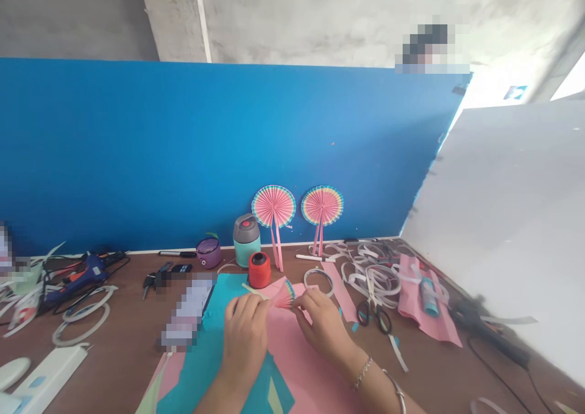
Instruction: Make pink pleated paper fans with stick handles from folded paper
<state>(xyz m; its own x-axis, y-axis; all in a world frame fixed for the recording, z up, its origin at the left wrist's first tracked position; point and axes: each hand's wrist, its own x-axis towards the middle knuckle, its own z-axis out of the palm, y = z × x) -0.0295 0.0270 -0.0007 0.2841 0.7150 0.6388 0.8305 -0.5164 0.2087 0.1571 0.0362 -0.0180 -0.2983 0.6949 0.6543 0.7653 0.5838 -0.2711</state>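
Observation:
A small pleated paper fan [284, 296], pink with a striped blue and yellow edge, is spread between my two hands. My left hand [247, 325] closes its fingers on the fan's left end. At the striped right edge, my right hand [322, 319] pinches the folds between thumb and fingers. Beneath both hands lie pink paper [292, 353] and teal paper [214, 353]. Just beyond the fan stands a red round container [259, 271] with a dark top. Two finished-looking round pleated fans, the left one [273, 207] and the right one [322, 206], lean against the blue panel.
To the right lie scissors [375, 310], coils of white strip [379, 283] and a glue stick [429, 297] on pink paper. A glue gun [89, 274], phone [189, 310] and power strip [50, 380] are left. A teal jar [247, 243] stands before the blue panel [183, 158].

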